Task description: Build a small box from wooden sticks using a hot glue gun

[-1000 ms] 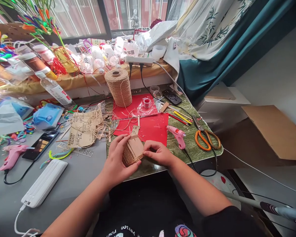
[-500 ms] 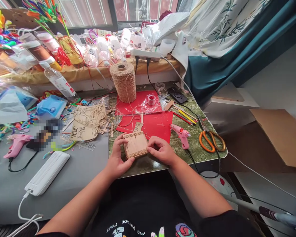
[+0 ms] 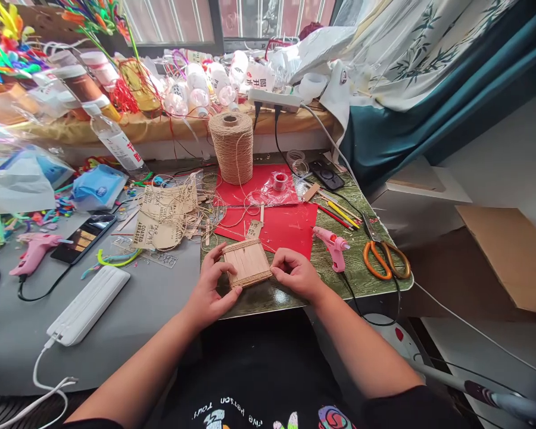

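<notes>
A small flat wooden panel (image 3: 249, 264), with twine bound along its far and near edges, lies between my hands just above the front of the table. My left hand (image 3: 214, 286) grips its left side, thumb at the near corner and fingers curled over the face. At the right edge, my right hand (image 3: 295, 273) pinches with thumb and forefinger; whether a loose twine end is caught there is too small to tell. Beyond the panel stands a big spool of jute twine (image 3: 232, 149). A pink hot glue gun (image 3: 333, 245) rests right of my right hand.
Large orange-handled scissors (image 3: 384, 256) lie at the right table edge, near several pencils (image 3: 339, 214). Red sheets (image 3: 290, 226) lie behind the panel. Left are sandpaper pieces (image 3: 165, 217), a phone (image 3: 84, 238), a second glue gun (image 3: 33, 253) and a white power bank (image 3: 89, 305).
The view has shifted slightly, moving the scene a little to the right. The panel lies somewhat flatter, and my left fingers have moved inward over its face. My right hand still pinches its right edge.
</notes>
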`<state>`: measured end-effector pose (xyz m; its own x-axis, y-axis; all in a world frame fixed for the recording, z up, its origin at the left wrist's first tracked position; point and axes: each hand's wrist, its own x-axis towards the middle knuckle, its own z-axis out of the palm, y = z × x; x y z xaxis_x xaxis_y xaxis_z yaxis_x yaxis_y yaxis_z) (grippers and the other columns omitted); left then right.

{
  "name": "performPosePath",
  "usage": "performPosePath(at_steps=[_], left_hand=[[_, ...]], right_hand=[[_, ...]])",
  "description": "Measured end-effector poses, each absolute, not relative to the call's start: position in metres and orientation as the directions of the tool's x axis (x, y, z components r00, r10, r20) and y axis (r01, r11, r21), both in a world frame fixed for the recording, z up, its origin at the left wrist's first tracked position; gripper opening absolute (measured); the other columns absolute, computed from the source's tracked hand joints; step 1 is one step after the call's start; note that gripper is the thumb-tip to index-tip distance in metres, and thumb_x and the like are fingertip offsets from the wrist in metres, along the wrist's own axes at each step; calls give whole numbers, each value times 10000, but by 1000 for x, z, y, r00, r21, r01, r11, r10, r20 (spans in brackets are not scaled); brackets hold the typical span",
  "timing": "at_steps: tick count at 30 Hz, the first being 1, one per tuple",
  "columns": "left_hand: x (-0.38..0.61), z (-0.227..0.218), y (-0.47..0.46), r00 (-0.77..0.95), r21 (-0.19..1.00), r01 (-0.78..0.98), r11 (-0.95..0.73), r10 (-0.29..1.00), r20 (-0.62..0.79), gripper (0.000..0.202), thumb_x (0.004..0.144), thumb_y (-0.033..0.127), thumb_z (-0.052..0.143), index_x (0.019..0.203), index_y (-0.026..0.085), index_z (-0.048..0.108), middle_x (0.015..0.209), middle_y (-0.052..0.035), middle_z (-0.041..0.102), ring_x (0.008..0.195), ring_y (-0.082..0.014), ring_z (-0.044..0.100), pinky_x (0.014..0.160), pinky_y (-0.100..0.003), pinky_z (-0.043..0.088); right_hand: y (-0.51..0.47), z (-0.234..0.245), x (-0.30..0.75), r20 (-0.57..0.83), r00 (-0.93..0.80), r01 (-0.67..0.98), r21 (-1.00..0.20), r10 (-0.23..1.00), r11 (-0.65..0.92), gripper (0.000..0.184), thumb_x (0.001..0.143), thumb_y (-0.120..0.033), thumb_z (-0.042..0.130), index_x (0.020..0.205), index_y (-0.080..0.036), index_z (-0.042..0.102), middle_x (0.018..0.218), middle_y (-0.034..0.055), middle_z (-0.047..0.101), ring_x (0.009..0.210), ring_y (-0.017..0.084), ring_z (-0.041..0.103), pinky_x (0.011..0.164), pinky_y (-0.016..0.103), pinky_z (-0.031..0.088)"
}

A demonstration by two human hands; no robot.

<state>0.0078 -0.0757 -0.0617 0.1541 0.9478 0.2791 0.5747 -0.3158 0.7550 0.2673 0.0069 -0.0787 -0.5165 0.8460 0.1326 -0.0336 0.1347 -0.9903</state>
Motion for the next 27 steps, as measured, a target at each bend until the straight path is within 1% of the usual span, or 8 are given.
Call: performPosePath(at_steps=[5, 9, 11, 13, 17, 19, 22, 27], left_hand=[[6, -61, -75, 157, 738, 602, -306, 951, 266, 252, 867, 241, 695, 1086, 234, 570, 1634, -153, 325, 1594, -363, 275, 1240, -624, 365], [13, -43, -71, 181, 656, 679, -331, 941, 287, 398, 837, 258, 726, 1158, 241, 493, 1653, -183, 298, 1591, -382, 277, 1230, -633, 356], [23, -31, -64, 181, 601, 699, -388, 909, 376, 491, 826, 301, 766, 1202, 249, 454, 1631, -192, 348, 1564, -378, 332, 1224, -617, 362], [36, -22, -55, 228, 526, 737, -425, 889, 398, 552, 836, 365, 784, 1270, 265, 457, 1601, -176, 431, 1518, -374, 404, 1215, -607, 357], [58, -23, -36, 298, 389, 838, -383, 918, 263, 930, 753, 515, 847, 1519, 238, 397, 1569, -214, 496, 1407, -456, 500, 1156, -650, 356], [62, -29, -31, 283, 344, 871, -352, 930, 236, 959, 765, 534, 829, 1553, 204, 391, 1528, -232, 534, 1349, -472, 538, 1118, -650, 372], [60, -33, -30, 270, 342, 875, -343, 931, 244, 898, 807, 553, 788, 1548, 206, 419, 1479, -215, 574, 1320, -457, 560, 1107, -633, 378], [48, -30, -38, 224, 423, 842, -335, 930, 291, 881, 829, 581, 786, 1551, 244, 410, 1500, -178, 557, 1383, -420, 524, 1149, -599, 383]], right_hand=[[8, -79, 268, 105, -536, -25, -994, 837, 109, 180, 909, -340, 726, 824, -211, 633, 787, -9, 534, 671, 141, 436, 613, 285, 354], [9, -78, 268, 95, -550, -30, -995, 829, 94, 199, 910, -350, 727, 821, -208, 619, 783, -17, 523, 669, 134, 428, 618, 278, 350], [10, -78, 267, 102, -550, -39, -995, 829, 97, 226, 904, -356, 736, 799, -209, 600, 772, -22, 511, 662, 132, 417, 613, 277, 340], [10, -79, 267, 107, -557, -45, -994, 824, 99, 245, 903, -363, 739, 791, -211, 583, 764, -25, 506, 657, 131, 410, 611, 277, 336], [11, -82, 267, 115, -569, -52, -993, 814, 104, 257, 921, -371, 727, 798, -214, 565, 768, -25, 515, 663, 134, 413, 621, 280, 346], [11, -84, 269, 129, -572, -57, -991, 810, 118, 260, 931, -382, 723, 803, -213, 573, 779, -20, 519, 681, 139, 429, 631, 281, 357], [12, -84, 271, 135, -579, -58, -990, 804, 125, 255, 945, -413, 720, 842, -209, 607, 809, -10, 547, 696, 141, 456, 638, 278, 374], [14, -82, 273, 161, -582, -77, -987, 797, 142, 261, 949, -429, 733, 862, -196, 650, 825, -4, 569, 711, 138, 487, 654, 276, 387]])
